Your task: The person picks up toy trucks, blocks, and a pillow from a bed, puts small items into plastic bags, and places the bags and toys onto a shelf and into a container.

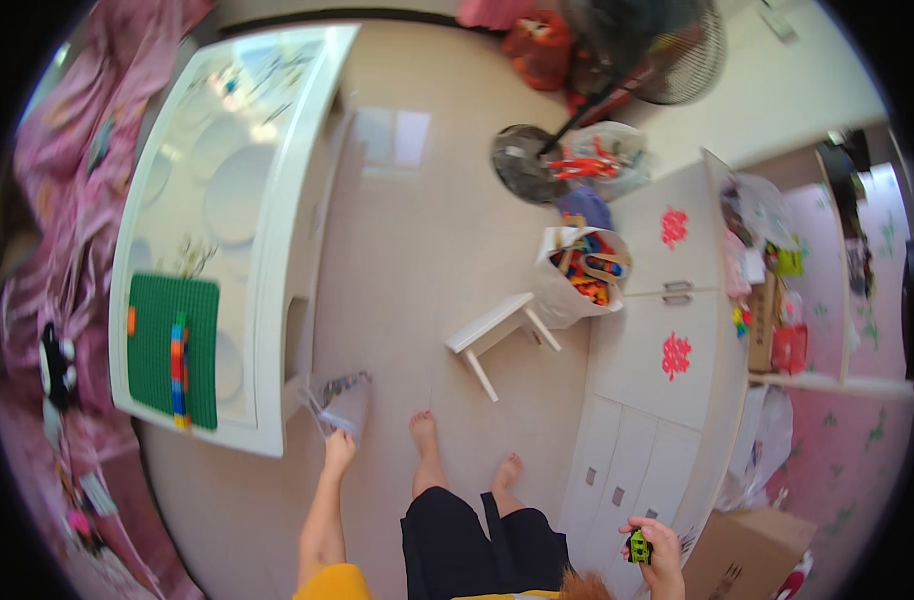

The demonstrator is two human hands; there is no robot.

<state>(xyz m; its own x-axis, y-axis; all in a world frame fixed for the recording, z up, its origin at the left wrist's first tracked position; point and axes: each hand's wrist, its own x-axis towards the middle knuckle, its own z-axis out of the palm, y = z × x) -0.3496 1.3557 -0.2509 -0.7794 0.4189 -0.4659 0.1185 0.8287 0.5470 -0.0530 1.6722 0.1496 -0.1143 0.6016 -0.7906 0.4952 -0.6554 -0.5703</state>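
My left hand [340, 448] is closed on the edge of a clear plastic bag [344, 405], which hangs beside the near corner of the low white table and has small dark pieces inside. In my right hand [658, 551], at the lower right, is a small lime-green and black toy [639, 547], held between thumb and fingers. On the table [271, 360] lies a green building-brick baseplate [145, 352]. A row of coloured toy bricks [179, 367] stands on it, with an orange brick [131, 320] near its left edge.
A small white stool [494, 322] lies tipped on the floor. Behind it stand a white bag [565, 300] of colourful toys and a pedestal fan [528, 163]. White cabinets [652, 322] line the right side, with a cardboard box [749, 551] at lower right. Pink fabric [89, 262] covers furniture at left.
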